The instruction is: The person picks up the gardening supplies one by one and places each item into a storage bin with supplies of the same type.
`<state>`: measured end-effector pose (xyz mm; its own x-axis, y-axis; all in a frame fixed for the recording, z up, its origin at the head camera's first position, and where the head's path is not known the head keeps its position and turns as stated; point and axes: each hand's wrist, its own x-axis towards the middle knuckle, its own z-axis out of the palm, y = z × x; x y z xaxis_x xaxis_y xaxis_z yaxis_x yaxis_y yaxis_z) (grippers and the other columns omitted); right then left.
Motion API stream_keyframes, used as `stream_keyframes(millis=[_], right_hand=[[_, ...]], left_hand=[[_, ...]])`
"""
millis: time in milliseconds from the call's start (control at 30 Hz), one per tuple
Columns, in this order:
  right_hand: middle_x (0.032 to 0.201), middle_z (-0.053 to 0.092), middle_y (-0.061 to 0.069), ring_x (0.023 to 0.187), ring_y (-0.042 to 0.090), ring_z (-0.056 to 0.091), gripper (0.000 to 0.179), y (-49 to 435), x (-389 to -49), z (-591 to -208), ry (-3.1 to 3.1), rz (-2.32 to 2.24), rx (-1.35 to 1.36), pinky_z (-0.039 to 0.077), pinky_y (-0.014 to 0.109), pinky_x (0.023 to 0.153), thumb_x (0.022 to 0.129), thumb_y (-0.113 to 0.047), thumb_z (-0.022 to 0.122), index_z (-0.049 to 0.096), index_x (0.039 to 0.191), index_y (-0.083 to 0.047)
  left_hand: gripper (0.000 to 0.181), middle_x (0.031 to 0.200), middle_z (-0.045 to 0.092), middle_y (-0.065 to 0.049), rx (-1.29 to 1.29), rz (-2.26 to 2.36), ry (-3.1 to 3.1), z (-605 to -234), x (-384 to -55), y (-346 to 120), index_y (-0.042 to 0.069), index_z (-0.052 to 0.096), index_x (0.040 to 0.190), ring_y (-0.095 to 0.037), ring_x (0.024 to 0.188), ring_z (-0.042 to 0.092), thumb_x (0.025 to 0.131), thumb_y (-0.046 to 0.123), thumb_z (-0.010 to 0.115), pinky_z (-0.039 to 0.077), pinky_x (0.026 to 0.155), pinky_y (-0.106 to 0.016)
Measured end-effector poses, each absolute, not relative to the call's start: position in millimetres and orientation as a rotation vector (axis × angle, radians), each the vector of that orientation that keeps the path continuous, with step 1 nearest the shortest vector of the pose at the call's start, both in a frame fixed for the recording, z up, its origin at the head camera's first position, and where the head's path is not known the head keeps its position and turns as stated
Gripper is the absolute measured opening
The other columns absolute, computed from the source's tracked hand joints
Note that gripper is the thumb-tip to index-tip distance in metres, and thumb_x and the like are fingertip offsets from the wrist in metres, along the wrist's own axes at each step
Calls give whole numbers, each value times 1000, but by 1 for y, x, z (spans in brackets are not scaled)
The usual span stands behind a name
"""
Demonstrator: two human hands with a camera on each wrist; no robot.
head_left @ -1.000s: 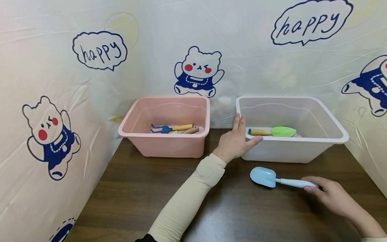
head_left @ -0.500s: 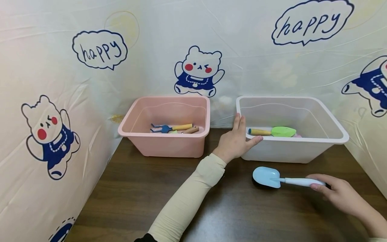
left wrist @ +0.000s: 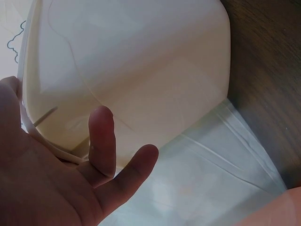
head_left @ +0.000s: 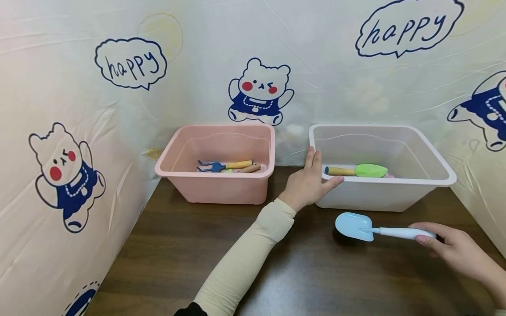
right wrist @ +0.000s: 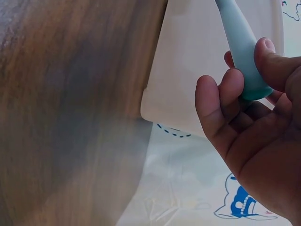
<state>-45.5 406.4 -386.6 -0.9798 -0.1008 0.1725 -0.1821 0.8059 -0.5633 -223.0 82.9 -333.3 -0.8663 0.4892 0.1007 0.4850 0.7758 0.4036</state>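
Note:
My right hand (head_left: 454,245) pinches the end of the white handle of a light-blue garden trowel (head_left: 354,226) between thumb and fingers. The trowel is held roughly level over the table in front of the white bin (head_left: 356,195), its scoop pointing left. In the right wrist view the trowel's handle (right wrist: 242,52) rises from my fingertips. My left hand (head_left: 304,184) rests on the white bin's near left corner, fingers extended along the left rim and thumb along the front rim. Inside that bin lies a green trowel (head_left: 370,170) with a yellow, blue-ended handle.
A pink bin (head_left: 227,190) stands to the left, holding a blue hand fork (head_left: 216,167) with a yellow handle and a wooden-handled tool (head_left: 250,168). Both bins stand toward the back of the brown table (head_left: 166,263). Patterned cloth (head_left: 189,57) surrounds the table.
My right hand has moved right and slightly away from me with the blue trowel, and the scoop has risen from the tabletop. My left hand stays on the white bin.

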Motion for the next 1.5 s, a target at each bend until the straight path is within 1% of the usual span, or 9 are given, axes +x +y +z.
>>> stream_keyframes(millis=[300,500,600,767,900,1067,1133,1433,1500], right_hand=[[80,61,-15,60,6,54,20,411,-46,-379,-2829,901,261,43,24,51,93,-6,72,72,113,-13],[89,64,-20,68,1,57,26,416,-47,-374,-2777,979,316,48,21,52,92,1,71,72,113,-14],[93,64,-22,72,0,57,26,417,-46,-371,-2783,994,314,50,21,53,92,1,71,72,113,-14],[95,63,-24,76,-3,56,23,419,-44,-367,-2804,993,277,51,23,53,93,1,69,73,112,-12],[92,64,-22,76,-3,56,27,421,-43,-364,-2774,1009,295,51,22,52,92,5,69,73,112,-12],[81,62,-13,68,3,55,36,423,-43,-361,-2678,1059,372,46,18,52,89,14,66,74,113,-13],[79,61,-11,65,4,55,39,424,-42,-360,-2650,1069,398,44,17,52,89,16,65,74,113,-14],[84,64,-11,69,2,57,41,426,-41,-355,-2628,1135,411,47,17,53,91,17,61,73,116,-12],[83,63,-11,67,3,57,42,427,-41,-353,-2630,1127,409,47,17,53,91,17,61,73,117,-13]], left_hand=[[102,169,0,-10,798,659,2948,-332,-224,84,8,11,163,-13,62,60,93,77,37,45,47,-25],[101,169,0,-10,797,667,2944,-332,-224,83,8,11,163,-13,60,59,93,77,39,45,47,-25],[101,169,0,-9,796,676,2939,-331,-224,83,8,11,163,-13,60,59,93,76,39,45,47,-25],[102,169,-1,-9,800,689,2936,-332,-224,84,8,11,163,-13,58,58,93,76,40,45,46,-26],[101,169,-1,-10,811,692,2936,-332,-224,83,8,11,163,-13,53,56,94,76,39,44,44,-27],[101,169,0,-11,811,693,2935,-333,-224,82,8,12,163,-13,52,56,94,75,40,44,43,-27],[101,169,0,-11,810,694,2935,-332,-224,82,8,12,163,-13,53,56,94,75,41,44,43,-27],[101,169,0,-11,814,686,2940,-332,-223,82,7,12,163,-13,52,56,94,76,40,43,42,-26],[101,169,0,-11,814,685,2941,-332,-223,82,7,12,163,-13,54,57,94,76,40,44,43,-26]])
